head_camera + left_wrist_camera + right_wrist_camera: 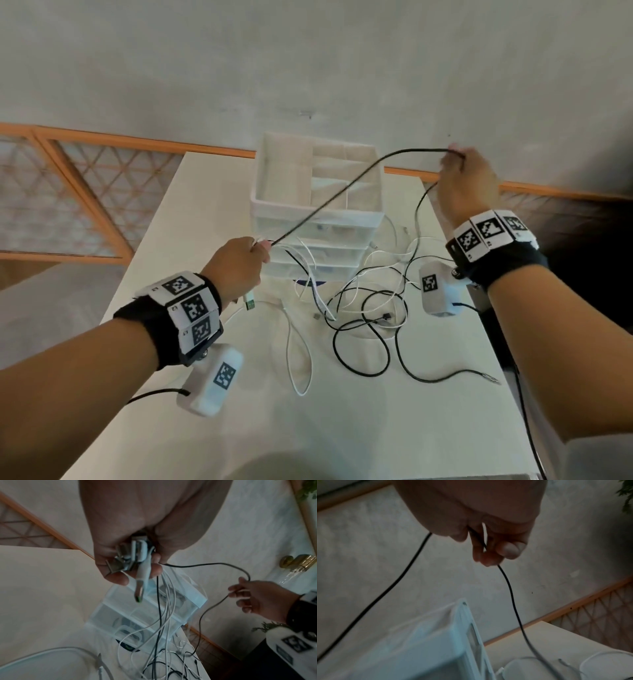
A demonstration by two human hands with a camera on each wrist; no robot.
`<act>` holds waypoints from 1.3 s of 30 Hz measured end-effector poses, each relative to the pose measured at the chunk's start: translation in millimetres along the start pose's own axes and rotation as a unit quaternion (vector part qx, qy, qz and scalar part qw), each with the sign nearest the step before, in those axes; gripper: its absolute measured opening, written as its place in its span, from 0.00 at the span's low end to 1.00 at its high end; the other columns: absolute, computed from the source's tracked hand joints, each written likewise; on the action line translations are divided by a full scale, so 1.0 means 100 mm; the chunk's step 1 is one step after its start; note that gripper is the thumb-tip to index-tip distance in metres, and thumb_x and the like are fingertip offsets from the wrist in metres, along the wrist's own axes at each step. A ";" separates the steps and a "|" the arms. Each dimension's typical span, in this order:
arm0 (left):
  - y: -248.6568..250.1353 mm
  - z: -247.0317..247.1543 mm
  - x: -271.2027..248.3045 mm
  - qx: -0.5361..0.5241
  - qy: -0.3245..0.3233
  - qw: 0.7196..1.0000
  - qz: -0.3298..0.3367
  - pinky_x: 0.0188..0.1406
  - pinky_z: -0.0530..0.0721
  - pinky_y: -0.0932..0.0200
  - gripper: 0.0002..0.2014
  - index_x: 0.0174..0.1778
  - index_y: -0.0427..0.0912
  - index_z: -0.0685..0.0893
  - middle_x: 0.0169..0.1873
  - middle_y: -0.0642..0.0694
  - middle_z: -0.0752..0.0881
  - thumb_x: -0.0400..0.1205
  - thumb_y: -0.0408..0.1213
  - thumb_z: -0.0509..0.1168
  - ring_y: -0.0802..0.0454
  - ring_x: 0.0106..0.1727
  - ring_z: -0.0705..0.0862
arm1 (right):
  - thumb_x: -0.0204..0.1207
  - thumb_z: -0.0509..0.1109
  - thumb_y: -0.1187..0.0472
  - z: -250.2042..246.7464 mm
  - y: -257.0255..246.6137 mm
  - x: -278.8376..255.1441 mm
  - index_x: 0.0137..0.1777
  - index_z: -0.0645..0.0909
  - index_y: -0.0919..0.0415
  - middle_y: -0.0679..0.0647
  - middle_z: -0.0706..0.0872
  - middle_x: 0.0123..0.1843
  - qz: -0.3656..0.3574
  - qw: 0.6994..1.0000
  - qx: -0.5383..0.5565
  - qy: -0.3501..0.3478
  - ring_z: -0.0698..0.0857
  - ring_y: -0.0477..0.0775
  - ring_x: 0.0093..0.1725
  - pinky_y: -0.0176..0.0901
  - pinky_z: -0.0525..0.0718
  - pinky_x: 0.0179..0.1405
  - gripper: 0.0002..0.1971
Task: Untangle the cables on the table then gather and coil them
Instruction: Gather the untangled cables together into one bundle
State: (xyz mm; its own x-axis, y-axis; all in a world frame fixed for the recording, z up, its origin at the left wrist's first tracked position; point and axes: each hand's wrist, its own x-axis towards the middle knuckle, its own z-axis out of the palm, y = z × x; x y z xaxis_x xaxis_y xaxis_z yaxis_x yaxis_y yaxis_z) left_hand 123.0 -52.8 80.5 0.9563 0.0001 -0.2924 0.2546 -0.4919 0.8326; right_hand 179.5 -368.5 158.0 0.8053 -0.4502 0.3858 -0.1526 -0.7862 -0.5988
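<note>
A tangle of black and white cables (368, 305) lies on the white table (394, 421) in front of the drawer unit. My left hand (239, 265) is raised above the table and grips a bundle of cable ends with their plugs (132, 555); white strands hang from it to the tangle. One black cable (342, 190) runs taut from that hand up to my right hand (467, 181), which pinches it high at the right (485, 550). From there the black cable (513, 601) drops back down to the tangle.
A translucent plastic drawer unit (317, 209) with an open top tray stands at the table's far side, under the taut cable. A white cable loop (301, 356) and a black cable end with a jack plug (491, 380) lie nearer me. Orange lattice railing (68, 192) borders the table.
</note>
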 end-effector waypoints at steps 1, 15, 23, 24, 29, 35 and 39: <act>0.01 -0.02 0.00 0.012 -0.005 1.000 -0.004 0.32 0.74 0.53 0.19 0.40 0.39 0.78 0.31 0.44 0.75 0.88 0.50 0.57 0.45 0.32 0.77 | 0.90 0.51 0.50 0.03 0.02 -0.04 0.60 0.82 0.68 0.68 0.87 0.60 0.011 0.998 -0.050 -0.041 0.84 0.70 0.59 0.47 0.70 0.47 0.24; 0.09 -0.09 -0.02 0.088 -0.114 0.989 -0.035 0.20 0.69 0.63 0.11 0.35 0.35 0.75 0.35 0.39 0.93 0.81 0.32 0.68 0.58 0.20 0.82 | 0.88 0.56 0.59 0.05 -0.13 0.13 0.62 0.81 0.66 0.64 0.81 0.65 -0.104 0.989 0.017 0.103 0.82 0.69 0.55 0.48 0.70 0.44 0.15; 0.24 -0.09 -0.07 0.015 -0.103 0.994 -0.036 0.21 0.72 0.63 0.05 0.44 0.37 0.82 0.29 0.45 0.79 0.82 0.27 0.62 0.52 0.26 0.75 | 0.73 0.70 0.67 0.08 0.23 -0.36 0.82 0.67 0.50 0.61 0.71 0.75 0.053 0.960 -0.104 -0.254 0.77 0.54 0.54 0.42 0.76 0.50 0.36; 0.29 -0.09 -0.08 0.030 -0.108 0.993 -0.040 0.19 0.69 0.65 0.04 0.42 0.38 0.81 0.28 0.47 0.77 0.81 0.28 0.62 0.51 0.25 0.73 | 0.72 0.73 0.64 0.08 0.19 -0.46 0.79 0.71 0.48 0.57 0.79 0.65 0.024 0.964 -0.071 -0.255 0.80 0.54 0.51 0.42 0.77 0.48 0.34; 0.59 0.00 -0.23 0.110 -0.145 0.980 0.082 0.24 0.70 0.63 0.16 0.34 0.42 0.83 0.29 0.49 0.81 0.85 0.47 0.63 0.55 0.26 0.76 | 0.69 0.81 0.42 0.21 -0.42 -1.22 0.62 0.78 0.37 0.45 0.83 0.30 -0.125 0.898 0.081 -0.415 0.79 0.36 0.26 0.26 0.75 0.31 0.24; 0.64 -0.35 -0.45 0.128 -0.126 0.964 0.197 0.29 0.71 0.62 0.22 0.40 0.48 0.91 0.25 0.51 0.80 0.86 0.55 0.58 0.57 0.23 0.74 | 0.76 0.76 0.49 0.52 0.10 -1.13 0.38 0.87 0.54 0.48 0.86 0.27 0.013 0.881 -0.074 -0.467 0.82 0.47 0.25 0.39 0.82 0.30 0.11; 0.25 -0.47 -0.37 0.323 -0.167 0.921 0.137 0.35 0.72 0.65 0.16 0.56 0.54 0.90 0.31 0.58 0.80 0.90 0.46 0.55 0.59 0.33 0.77 | 0.75 0.75 0.55 0.44 0.29 -0.90 0.54 0.88 0.50 0.52 0.94 0.46 0.015 0.987 -0.011 -0.158 0.91 0.56 0.45 0.48 0.89 0.49 0.08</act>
State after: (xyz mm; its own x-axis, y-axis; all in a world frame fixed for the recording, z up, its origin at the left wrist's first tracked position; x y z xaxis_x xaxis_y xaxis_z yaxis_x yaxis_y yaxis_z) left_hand 101.0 -24.4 133.7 0.8465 -0.4163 -0.3319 -0.2315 -0.8492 0.4747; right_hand 127.7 -332.7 75.1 0.9381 -0.3216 0.1287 -0.1885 -0.7856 -0.5894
